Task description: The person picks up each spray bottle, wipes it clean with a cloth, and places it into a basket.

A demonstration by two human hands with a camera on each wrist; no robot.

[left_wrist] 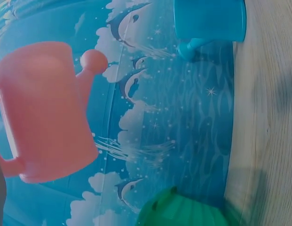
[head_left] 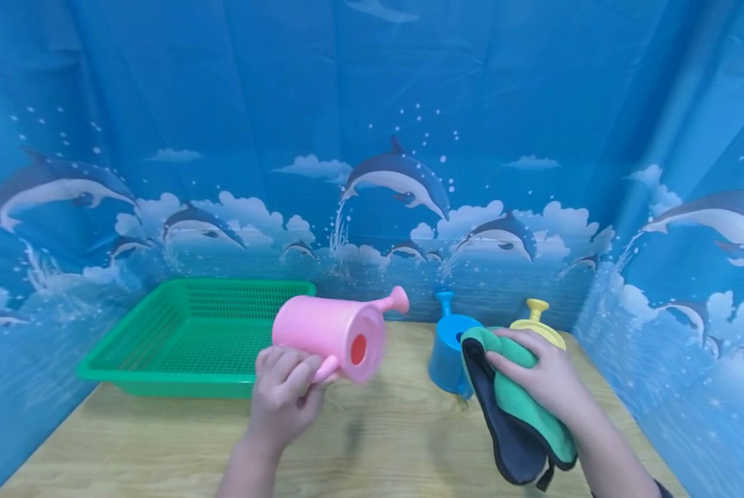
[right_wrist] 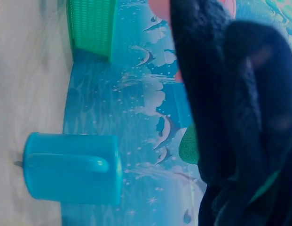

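My left hand (head_left: 286,394) grips the handle of a pink watering can (head_left: 322,330), held above the table and tilted so its top opening with a red-orange spot inside faces me. The can's side and spout fill the left of the left wrist view (left_wrist: 49,113). My right hand (head_left: 542,370) holds a folded green and black cloth (head_left: 521,408), its fingers over the green side. Behind the cloth, a blue watering can (head_left: 448,360) stands upright on the table. A yellow watering can (head_left: 538,330) farther right is mostly hidden by the right hand.
A green plastic basket (head_left: 166,377) with mesh walls sits at the back left of the wooden table (head_left: 384,449). A blue curtain (head_left: 272,90) printed with dolphins closes off the back and both sides.
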